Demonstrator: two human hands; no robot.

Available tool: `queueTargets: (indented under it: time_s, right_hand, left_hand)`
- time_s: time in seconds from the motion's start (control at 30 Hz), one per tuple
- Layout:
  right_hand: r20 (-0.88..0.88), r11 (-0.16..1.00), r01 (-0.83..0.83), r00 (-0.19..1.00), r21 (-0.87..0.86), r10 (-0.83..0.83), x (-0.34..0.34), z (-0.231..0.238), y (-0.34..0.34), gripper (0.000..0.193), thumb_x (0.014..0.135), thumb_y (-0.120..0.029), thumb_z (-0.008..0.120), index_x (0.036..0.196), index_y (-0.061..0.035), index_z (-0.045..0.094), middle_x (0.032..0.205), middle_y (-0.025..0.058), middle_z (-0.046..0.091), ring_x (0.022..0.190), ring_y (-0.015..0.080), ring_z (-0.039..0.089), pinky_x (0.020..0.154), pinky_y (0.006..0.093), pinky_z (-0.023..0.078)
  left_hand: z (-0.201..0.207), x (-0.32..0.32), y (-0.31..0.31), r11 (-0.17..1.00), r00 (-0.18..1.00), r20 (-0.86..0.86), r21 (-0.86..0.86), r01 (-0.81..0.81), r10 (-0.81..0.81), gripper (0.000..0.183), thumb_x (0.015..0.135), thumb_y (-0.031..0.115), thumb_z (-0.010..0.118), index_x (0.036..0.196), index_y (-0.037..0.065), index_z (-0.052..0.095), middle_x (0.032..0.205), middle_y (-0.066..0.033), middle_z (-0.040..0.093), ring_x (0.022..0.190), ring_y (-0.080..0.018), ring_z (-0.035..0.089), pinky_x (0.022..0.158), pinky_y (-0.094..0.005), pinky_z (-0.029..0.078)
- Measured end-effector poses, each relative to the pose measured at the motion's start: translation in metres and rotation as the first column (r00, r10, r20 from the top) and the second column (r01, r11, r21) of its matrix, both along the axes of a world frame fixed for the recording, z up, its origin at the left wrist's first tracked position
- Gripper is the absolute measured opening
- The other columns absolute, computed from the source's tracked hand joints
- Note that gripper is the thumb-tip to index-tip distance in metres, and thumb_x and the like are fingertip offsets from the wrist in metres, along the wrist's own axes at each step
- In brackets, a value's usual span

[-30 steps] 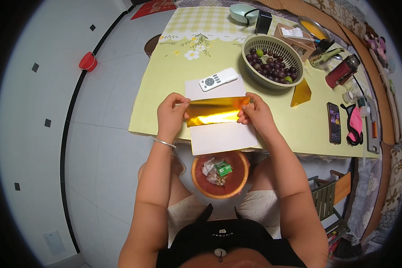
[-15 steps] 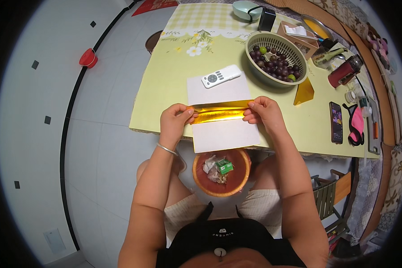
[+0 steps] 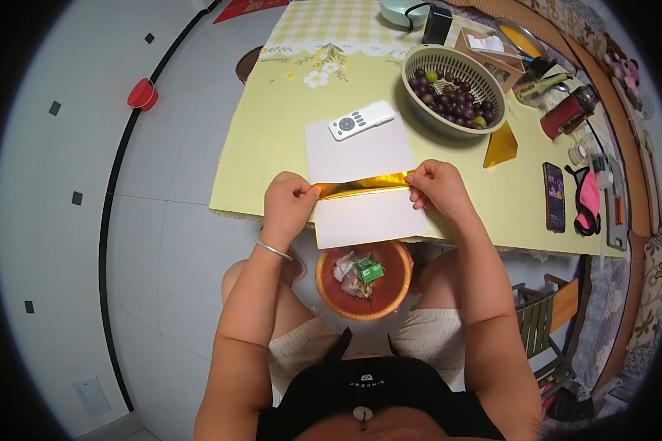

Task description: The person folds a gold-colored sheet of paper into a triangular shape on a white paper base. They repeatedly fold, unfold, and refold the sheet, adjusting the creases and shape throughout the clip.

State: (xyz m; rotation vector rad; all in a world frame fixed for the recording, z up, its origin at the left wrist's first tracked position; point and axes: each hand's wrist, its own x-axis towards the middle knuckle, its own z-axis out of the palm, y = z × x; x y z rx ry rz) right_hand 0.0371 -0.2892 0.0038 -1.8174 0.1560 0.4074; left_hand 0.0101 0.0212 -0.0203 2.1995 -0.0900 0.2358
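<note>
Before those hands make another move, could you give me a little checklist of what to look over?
1. Left hand pinching the gold paper at its left end: ok.
2. Right hand gripping its right end: ok.
3. White sheet beyond the gold paper free of objects: not ok, a remote control lies partly on it.
4. Basket of grapes apart from both hands: ok.
5. Gold paper folded exactly evenly: cannot tell from this view.
</note>
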Motion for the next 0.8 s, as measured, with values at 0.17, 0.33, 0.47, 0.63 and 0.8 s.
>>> queueTargets:
  time_s: [0.17,0.33,0.47,0.63,0.8]
  right_hand:
    - [-0.001,0.998,-0.018,1.000,-0.066,0.018,-0.001,0.005,0.001,0.023,0.096,-0.017,0.069,0.081,-0.0009,0.061,0.064,0.0058,0.066,0.050,0.0114,0.062,0.046,0.0257,0.050]
    - [0.075,0.983,-0.034,0.996,-0.182,0.049,-0.002,0.002,0.003,0.023,0.091,-0.018,0.071,0.078,-0.0017,0.061,0.064,0.0071,0.066,0.050,0.0133,0.062,0.047,0.0293,0.050]
    - [0.175,0.918,-0.034,0.978,-0.395,0.111,0.002,-0.011,0.001,0.023,0.091,-0.017,0.072,0.076,-0.0025,0.061,0.063,0.0074,0.065,0.051,0.0152,0.061,0.049,0.0314,0.049]
    - [0.306,0.758,0.023,0.923,-0.652,0.235,-0.007,0.008,0.013,0.016,0.088,-0.015,0.073,0.087,-0.0024,0.063,0.080,0.0118,0.070,0.071,0.0243,0.066,0.065,0.0390,0.052]
    - [0.722,0.681,0.293,0.469,-0.671,0.509,-0.009,-0.006,0.028,0.032,0.086,-0.013,0.066,0.115,0.0007,0.062,0.121,0.0191,0.067,0.115,0.0375,0.064,0.097,0.0460,0.051]
  left_hand:
    - [0.002,0.000,-0.002,0.999,0.999,0.033,0.035,0.001,-0.002,0.015,0.077,0.001,0.077,0.073,-0.001,0.063,0.080,-0.0065,0.059,0.069,-0.0161,0.056,0.062,-0.0293,0.048]
    - [0.007,-0.001,-0.007,0.992,0.999,0.035,0.124,-0.005,0.001,0.017,0.074,0.003,0.076,0.072,0.001,0.060,0.079,-0.0102,0.057,0.071,-0.0253,0.057,0.064,-0.0356,0.049]
    - [0.011,-0.001,-0.017,0.967,0.999,0.035,0.254,-0.025,0.017,0.017,0.077,0.003,0.073,0.093,0.004,0.068,0.102,-0.0145,0.064,0.091,-0.0293,0.064,0.076,-0.0396,0.052]
    - [0.021,0.002,-0.022,0.722,0.856,0.256,0.669,0.178,-0.448,0.035,0.089,0.012,0.064,0.121,0.025,0.073,0.145,-0.0125,0.057,0.131,-0.0374,0.053,0.107,-0.0560,0.041]
    - [0.017,0.003,-0.024,0.658,0.840,0.182,0.711,0.247,-0.511,0.037,0.092,0.016,0.060,0.123,0.030,0.074,0.153,-0.0067,0.053,0.142,-0.0382,0.045,0.115,-0.0645,0.031]
